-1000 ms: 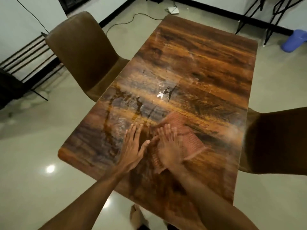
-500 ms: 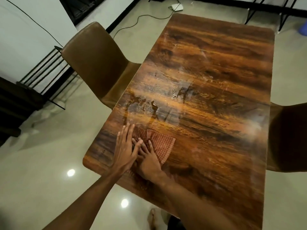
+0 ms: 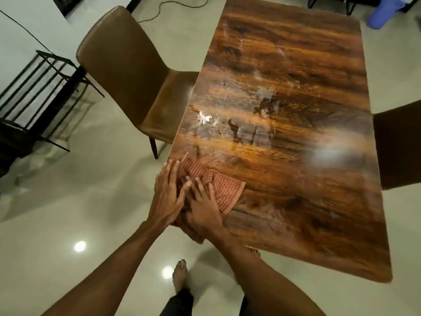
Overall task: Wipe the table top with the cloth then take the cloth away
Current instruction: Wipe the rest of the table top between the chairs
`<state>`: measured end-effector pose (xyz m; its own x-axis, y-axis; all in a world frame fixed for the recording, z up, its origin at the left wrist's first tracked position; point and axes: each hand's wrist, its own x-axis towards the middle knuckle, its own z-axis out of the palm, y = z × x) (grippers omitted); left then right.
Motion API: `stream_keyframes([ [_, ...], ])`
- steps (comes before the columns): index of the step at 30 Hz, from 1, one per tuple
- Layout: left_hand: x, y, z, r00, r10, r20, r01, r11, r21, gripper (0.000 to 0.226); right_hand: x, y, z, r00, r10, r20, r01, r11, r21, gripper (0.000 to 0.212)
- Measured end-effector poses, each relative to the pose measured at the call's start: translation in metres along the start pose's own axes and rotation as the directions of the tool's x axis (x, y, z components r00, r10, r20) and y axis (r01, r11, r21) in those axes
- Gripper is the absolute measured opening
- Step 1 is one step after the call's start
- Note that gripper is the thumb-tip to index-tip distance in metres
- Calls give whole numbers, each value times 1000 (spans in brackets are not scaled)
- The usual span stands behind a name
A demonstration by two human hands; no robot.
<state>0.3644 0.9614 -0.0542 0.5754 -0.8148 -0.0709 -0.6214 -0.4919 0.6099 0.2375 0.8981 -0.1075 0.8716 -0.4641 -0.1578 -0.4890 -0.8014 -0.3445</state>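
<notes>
As left hand and right hand press the cloth (table corner), fingers lie straight, seemingly touching.

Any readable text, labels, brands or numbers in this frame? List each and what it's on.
None readable.
The checked cloth, the wood-grain table, the near brown chair, the far brown chair and the blue object on the floor show no word, label or number.
The bright marks on the table are glare and smears, not writing.

Checked cloth lies on glossy table.
</notes>
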Motion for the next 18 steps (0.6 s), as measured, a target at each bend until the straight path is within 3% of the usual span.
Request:
stream_keyframes([
  [2, -7, -25, -16, 1000, 2, 19, -2, 1000, 3, 82, 0, 18, -7, 979, 200, -46, -198, 979, 51, 61],
  [5, -23, -58, -37, 999, -1, 35, 1, 1000, 11, 88, 6, 11, -13, 831, 542, -127, -532, 840, 107, 61],
  [6, -27, -65, -41, 999, -4, 33, 4, 1000, 1, 88, 12, -9, -10, 837, 533, -122, -522, 846, 112, 61],
  [8, -36, -72, -48, 999, 6, 38, -6, 1000, -12, 84, 19, -60, 7, 940, 333, -73, -322, 938, 127, 58],
  [10, -41, -75, -53, 999, 16, 43, -16, 1000, -6, 83, 10, -91, 25, 989, 141, -43, -135, 984, 119, 59],
  [12, -42, -74, -56, 998, 38, 48, -37, 999, -12, 85, -11, -79, 26, 984, 163, -77, -155, 983, 101, 58],
  [15, -40, -61, -51, 992, 96, 77, -93, 994, -50, 87, -79, -21, 15, 893, 421, -160, -404, 906, 130, 58],
  [18, -42, -42, -34, 984, 150, 94, -141, 986, -93, 78, -124, 26, -3, 688, 707, -163, -676, 706, 211, 61],
])
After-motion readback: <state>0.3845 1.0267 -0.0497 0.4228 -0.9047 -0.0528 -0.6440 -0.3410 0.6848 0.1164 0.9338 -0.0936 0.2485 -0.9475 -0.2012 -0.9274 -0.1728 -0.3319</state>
